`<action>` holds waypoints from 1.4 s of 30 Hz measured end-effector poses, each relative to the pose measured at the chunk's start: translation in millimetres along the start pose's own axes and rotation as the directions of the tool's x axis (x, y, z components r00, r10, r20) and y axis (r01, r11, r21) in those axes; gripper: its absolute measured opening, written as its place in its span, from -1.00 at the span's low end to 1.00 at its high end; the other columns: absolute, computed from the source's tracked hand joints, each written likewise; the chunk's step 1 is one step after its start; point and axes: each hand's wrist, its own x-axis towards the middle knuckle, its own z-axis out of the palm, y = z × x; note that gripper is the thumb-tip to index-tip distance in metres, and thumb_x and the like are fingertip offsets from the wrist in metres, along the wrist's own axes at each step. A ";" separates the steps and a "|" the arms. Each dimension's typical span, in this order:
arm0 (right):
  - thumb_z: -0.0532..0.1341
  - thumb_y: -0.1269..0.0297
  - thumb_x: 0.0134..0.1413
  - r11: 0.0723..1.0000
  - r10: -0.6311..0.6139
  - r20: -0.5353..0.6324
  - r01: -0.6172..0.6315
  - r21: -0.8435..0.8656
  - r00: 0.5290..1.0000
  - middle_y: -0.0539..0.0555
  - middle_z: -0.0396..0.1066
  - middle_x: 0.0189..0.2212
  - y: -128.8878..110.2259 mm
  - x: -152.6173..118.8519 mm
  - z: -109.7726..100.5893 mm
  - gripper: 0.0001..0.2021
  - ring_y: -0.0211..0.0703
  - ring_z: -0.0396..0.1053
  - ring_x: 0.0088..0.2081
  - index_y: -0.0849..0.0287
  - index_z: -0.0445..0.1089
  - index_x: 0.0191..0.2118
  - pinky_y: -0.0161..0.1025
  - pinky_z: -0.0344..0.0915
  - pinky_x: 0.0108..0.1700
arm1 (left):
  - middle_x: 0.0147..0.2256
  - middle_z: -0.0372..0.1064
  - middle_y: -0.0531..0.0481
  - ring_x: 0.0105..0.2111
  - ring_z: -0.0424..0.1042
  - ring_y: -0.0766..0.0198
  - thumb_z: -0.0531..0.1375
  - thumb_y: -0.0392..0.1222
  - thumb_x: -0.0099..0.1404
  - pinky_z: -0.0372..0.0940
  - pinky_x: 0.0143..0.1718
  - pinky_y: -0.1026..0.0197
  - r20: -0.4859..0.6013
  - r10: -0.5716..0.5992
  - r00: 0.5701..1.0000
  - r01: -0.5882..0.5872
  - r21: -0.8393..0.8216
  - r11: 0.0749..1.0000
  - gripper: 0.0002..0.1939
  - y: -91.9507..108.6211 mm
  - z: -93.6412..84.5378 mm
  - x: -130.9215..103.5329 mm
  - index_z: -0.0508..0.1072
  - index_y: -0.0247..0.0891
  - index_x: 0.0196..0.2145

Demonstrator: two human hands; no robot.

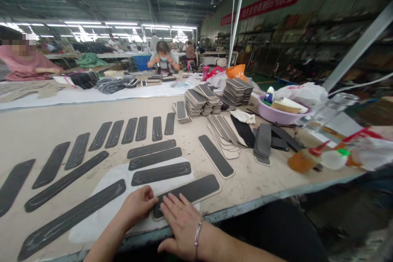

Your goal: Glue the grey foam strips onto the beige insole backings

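Observation:
My right hand [181,217], with a metal bracelet at its wrist, lies flat with fingers stretched over a dark grey strip [196,188]. This strip has rounded corners and a pale border all around. At its left end my left hand [138,205] is closed, thumb and curled forefinger at the strip's edge. The strip rests partly on a white sheet [92,208] near the table's front edge. Just beyond lies a glossy, wet-looking dark strip [161,173]. Another pale-bordered strip [215,156] lies to the right of it.
Several glossy dark strips [51,164] spread across the table's left side. Stacked bordered pieces [196,102] stand behind, near a fan of pale pieces [225,133]. To the right are a purple basin [281,118], a bottle of amber liquid [302,161] and a green-capped bottle [334,159]. Co-workers sit beyond.

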 end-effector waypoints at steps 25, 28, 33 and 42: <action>-0.06 -0.19 0.11 0.844 0.332 -0.200 -0.385 -0.373 0.922 0.20 -0.11 0.27 121.8 -60.8 -12.2 -0.23 0.02 -0.16 0.27 0.31 -0.03 0.27 0.03 -0.12 0.25 | 0.05 0.31 -0.13 0.05 0.30 0.16 -0.03 -0.09 0.32 0.22 0.04 0.12 -0.283 0.457 0.843 -0.401 0.236 0.885 -0.61 37.5 5.8 -49.4 0.29 -0.23 0.05; -0.06 -0.18 0.11 0.842 0.332 -0.203 -0.386 -0.377 0.921 0.20 -0.11 0.27 121.0 -60.5 -12.6 -0.23 0.02 -0.15 0.27 0.31 -0.03 0.27 0.03 -0.11 0.25 | 0.27 -0.08 -0.13 0.26 -0.09 0.06 0.01 0.04 0.29 -0.01 0.21 -0.03 -0.037 0.617 0.786 -0.565 0.360 0.742 -0.36 55.0 26.5 -53.4 -0.03 -0.23 0.25; -0.04 -0.16 0.11 0.851 0.340 -0.193 -0.389 -0.353 0.920 0.20 -0.13 0.28 117.9 -60.7 -14.8 -0.24 0.03 -0.18 0.28 0.31 -0.05 0.27 0.03 -0.14 0.25 | 0.30 -0.30 -0.18 0.29 -0.26 0.02 -0.06 0.12 0.30 -0.13 0.24 -0.09 0.042 0.597 0.802 -0.544 0.467 0.697 -0.27 47.1 48.8 -44.9 -0.20 -0.28 0.28; -0.05 -0.20 0.10 0.856 0.440 -0.141 -0.461 -0.233 0.887 0.22 -0.23 0.30 93.2 -52.7 -36.0 -0.19 0.06 -0.34 0.30 0.34 -0.09 0.28 0.06 -0.29 0.27 | 0.29 -0.21 -0.11 0.26 -0.12 -0.02 -0.01 0.17 0.26 -0.10 0.21 -0.06 -0.076 0.685 0.725 -0.523 0.586 0.619 -0.24 23.6 54.3 -37.0 -0.18 -0.21 0.28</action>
